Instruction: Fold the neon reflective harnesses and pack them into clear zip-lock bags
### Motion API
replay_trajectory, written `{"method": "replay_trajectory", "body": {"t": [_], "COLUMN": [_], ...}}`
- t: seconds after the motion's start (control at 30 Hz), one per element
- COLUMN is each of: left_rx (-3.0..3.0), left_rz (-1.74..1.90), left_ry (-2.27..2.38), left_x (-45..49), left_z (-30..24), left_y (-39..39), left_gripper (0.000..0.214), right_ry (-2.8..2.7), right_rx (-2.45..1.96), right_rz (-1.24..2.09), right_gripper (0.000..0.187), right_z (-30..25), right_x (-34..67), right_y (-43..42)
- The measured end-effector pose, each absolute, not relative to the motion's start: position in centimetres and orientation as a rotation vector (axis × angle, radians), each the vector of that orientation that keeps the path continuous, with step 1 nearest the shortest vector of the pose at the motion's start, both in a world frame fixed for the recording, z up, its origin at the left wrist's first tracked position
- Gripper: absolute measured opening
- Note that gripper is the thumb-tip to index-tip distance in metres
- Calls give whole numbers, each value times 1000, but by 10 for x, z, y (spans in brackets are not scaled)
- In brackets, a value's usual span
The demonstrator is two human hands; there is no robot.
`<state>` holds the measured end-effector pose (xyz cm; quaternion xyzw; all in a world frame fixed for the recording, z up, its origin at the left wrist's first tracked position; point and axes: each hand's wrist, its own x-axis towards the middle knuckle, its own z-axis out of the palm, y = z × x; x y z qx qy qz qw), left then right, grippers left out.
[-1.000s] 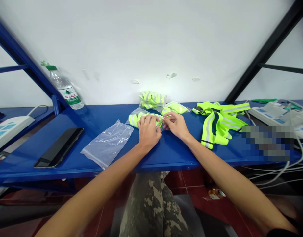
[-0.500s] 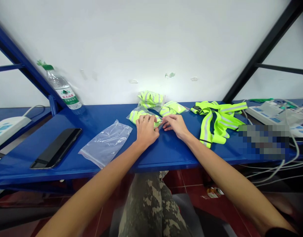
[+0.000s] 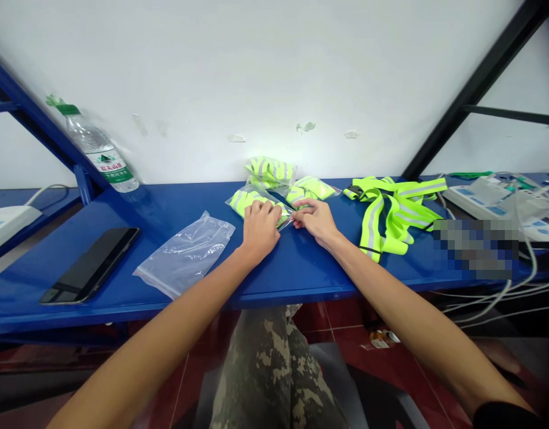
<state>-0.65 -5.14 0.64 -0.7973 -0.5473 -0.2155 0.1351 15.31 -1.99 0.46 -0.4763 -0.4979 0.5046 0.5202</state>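
Right hand point(image 3: 316, 220): moved in from its flatter spread on the counter point(image 3: 301, 268), fingers now curled, fingertips point(image 3: 296, 215) drawn together on the edge of a clear zip bag point(image 3: 256, 199), apparently gripping it. Left hand point(image 3: 260, 229): fingers curved down over the same bag; whether they grip it or only press it cannot be told.

Clear zip bag: on the counter between both hands, holding folded neon-yellow reflective fabric point(image 3: 247, 202).

Nearby, on the blue counter:
- Folded reflective bundle point(image 3: 269, 171), bagged, just behind the hands.
- Second folded reflective bundle point(image 3: 312, 188), just beyond the right hand.
- Loose neon-yellow reflective vest point(image 3: 390, 208), right of the hands, unfolded, with silver stripes.
- Flattened clear plastic bag point(image 3: 185, 253), left of the left hand.
- Black smartphone point(image 3: 89, 265), face up, further left.
- Plastic water bottle point(image 3: 99, 152), green cap, leaning by the blue shelf upright point(image 3: 80, 185).
- White power strips point(image 3: 489, 196), far right, with white cables point(image 3: 502, 301) trailing down.

Below the counter edge: camouflage trousers point(image 3: 269, 369) over a red tile floor point(image 3: 341, 319).
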Motion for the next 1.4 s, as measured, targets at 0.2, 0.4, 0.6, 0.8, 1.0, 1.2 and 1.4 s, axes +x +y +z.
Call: {"method": "replay_trajectory", "body": {"t": [0.2, 0.4, 0.6, 0.8, 1.0, 1.2, 1.4], "left_rx": [-2404, -2451, -2336, -2473, -2555, -2616, -2618], "left_rz": [-796, -840, -739, -553, -514, -581, -592], "left_ry": [-1485, -1408, -1396, -1377, -1354, -1330, -1401], "left_x": [-14, -14, -17, -16, -18, -23, -23], "left_z": [3, 1, 7, 6, 6, 6, 5], "left_y": [-55, -66, -83, -83, -81, -83, -87], "left_gripper": [21, 31, 27, 19, 24, 26, 23], "right_ry": [-1172, -1179, -1218, -1216, -1214, -1209, -1175], "right_rx": [-1155, -1158, -1190, -1214, -1186, -1193, -1192], "right_rz": [1221, 1230, 1160, 1151, 1211, 1186, 1222], "right_gripper": [24, 24, 19, 21, 25, 21, 24], "right_z": [4, 5, -1, 0, 6, 4, 2], "right_x": [153, 153, 154, 155, 156, 156, 158], "right_y": [-19, -20, -13, -14, -17, -14, -13]}}
